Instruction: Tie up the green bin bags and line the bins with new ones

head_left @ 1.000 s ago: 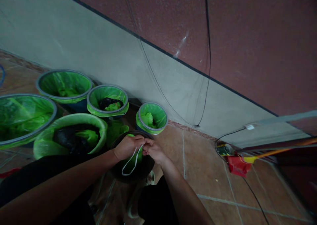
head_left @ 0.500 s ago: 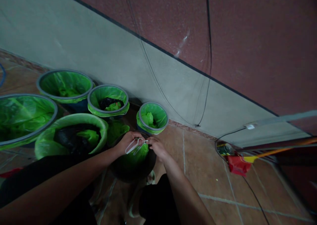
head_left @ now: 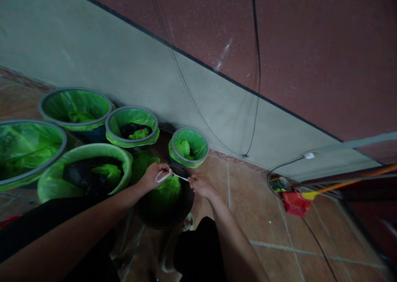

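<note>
A green plastic bag [head_left: 167,191] sits inside a dark round bin [head_left: 149,216] between my legs, its top gathered. White drawstring [head_left: 180,177] runs taut from the bag's top to my right hand [head_left: 200,184], whose fingers are pinched on it. My left hand [head_left: 157,175] is closed on a loop of the same white drawstring at the other side. Both hands are over the bin's far rim, a short gap apart. The fingertips are partly hidden by blur and dim light.
Several bins with green liners stand to the left, including a pale bin [head_left: 125,172] holding black and green bags. A small lined bin [head_left: 201,147] is by the wall. On the right lie a red dustpan [head_left: 296,203] with a yellow handle and a black cable [head_left: 319,244].
My hands have moved apart, and the drawstring between them has been pulled straight and tight. The view has shifted slightly.
</note>
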Tool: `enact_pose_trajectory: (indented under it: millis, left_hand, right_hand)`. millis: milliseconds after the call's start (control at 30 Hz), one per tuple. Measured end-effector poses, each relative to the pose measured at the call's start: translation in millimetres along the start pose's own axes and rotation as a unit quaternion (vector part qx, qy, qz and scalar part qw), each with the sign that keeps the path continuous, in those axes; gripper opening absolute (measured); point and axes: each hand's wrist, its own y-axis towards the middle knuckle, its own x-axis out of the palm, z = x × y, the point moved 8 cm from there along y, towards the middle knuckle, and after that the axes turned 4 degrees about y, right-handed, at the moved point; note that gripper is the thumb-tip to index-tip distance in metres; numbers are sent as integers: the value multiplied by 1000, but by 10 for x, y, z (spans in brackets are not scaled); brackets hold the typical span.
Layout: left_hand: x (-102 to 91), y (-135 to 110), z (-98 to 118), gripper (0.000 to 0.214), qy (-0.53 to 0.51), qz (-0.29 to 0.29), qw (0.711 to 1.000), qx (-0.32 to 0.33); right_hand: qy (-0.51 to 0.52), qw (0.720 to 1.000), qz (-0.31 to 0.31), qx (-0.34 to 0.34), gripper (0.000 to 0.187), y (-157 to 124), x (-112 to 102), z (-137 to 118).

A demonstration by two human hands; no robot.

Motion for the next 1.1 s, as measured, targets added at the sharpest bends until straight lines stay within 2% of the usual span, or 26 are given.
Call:
enact_pose_trajectory:
  millis: [67, 133, 233, 333, 433, 500, 567, 667, 733, 800, 900, 967, 1100]
  left_hand:
    - [-85, 15, -27, 29, 14, 18, 1000, -9]
    - [-146, 36, -41, 24, 45, 21, 999, -17]
    - [-170, 58, 31, 20, 147, 3, 989, -7]
    - [-162, 40, 155, 23, 264, -17, 964, -13]
    - [-147, 8, 251, 28, 310, -43, 949, -31]
    - [-150, 6, 305, 31, 291, -50, 955, -27]
    - [-165, 23, 333, 34, 227, -45, 973, -21]
    - [-139, 49, 264, 33, 37, -57, 996, -63]
    - [-66, 39, 196, 38, -96, -83, 986, -112]
    - [4, 12, 164, 47, -177, -105, 968, -146]
    - [50, -22, 173, 56, -210, -123, 958, -154]
    - [60, -26, 215, 54, -209, -130, 960, -131]
    - [96, -17, 357, 45, -132, -144, 980, -45]
  right_hand:
    - [-60, 997, 42, 4, 39, -6, -68, 21]
    - [-88, 994, 58, 18, 40, -13, -109, 53]
    - [-53, 997, 50, 10, 41, -21, -114, 34]
    - [-1, 998, 69, -5, 41, -28, -146, -22]
    - [33, 996, 80, -13, 40, -10, -154, -50]
    - [51, 996, 76, -10, 39, 15, -134, -34]
    - [66, 995, 74, -10, 38, 40, -106, -7]
    - [107, 992, 64, -13, 38, 71, -38, 21]
    - [136, 989, 50, -14, 38, 87, 17, 26]
    - [155, 987, 43, -17, 38, 95, 45, 17]
    - [190, 980, 53, -35, 38, 90, 18, -48]
    - [239, 967, 72, -52, 37, 68, -27, -131]
    - [417, 905, 77, -19, 36, 5, 42, -270]
